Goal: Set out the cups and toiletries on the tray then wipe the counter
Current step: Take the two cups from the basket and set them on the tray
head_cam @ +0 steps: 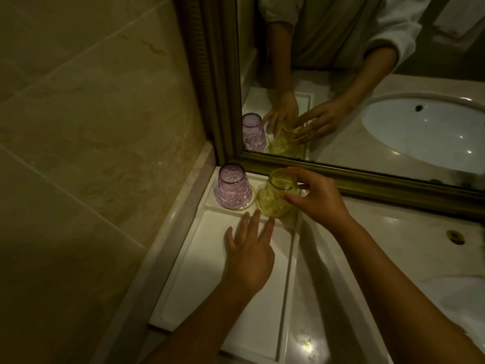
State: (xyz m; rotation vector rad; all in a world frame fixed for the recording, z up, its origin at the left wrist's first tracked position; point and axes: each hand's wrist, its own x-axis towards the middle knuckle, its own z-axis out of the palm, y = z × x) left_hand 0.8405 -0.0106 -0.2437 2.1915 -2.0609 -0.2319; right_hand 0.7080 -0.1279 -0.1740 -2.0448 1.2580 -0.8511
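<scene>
Cups on the white tray (183, 292): two faceted, translucent tumblers stand inverted at the tray's far end, in the corner where the tiled wall (86, 106) meets the mirror (367, 82). The purple cup (233, 187) sits nearest the wall, its wide mouth down and its narrower base up. The yellow cup (277, 197) stands just beside it on the side away from the wall, apparently tilted; whether the two touch cannot be told. Each cup seems to rest on a thin yellow-edged disc, only partly visible.

The right hand (319, 198) reaches in from the tray's open side, forearm bare, wrist raised. Its fingers (296, 172) and thumb are curled round the yellow cup near its upturned base, holding it. The left hand (249, 248) lies low over the tray's flat middle section, palm down, with fingers (256, 219) straight and slightly spread, the tips pointing at the cups and close to the yellow one; contact with the tray surface cannot be confirmed.

The tray is a long, shallow rectangle with a raised rim and a low inner ridge crossing it just before the cups. It rests on a glossy, marbled bench (341, 298) along the wall. The mirror, in a ribbed gilt frame (367, 177), reflects both cups, both hands and an oval white basin (425, 132).
</scene>
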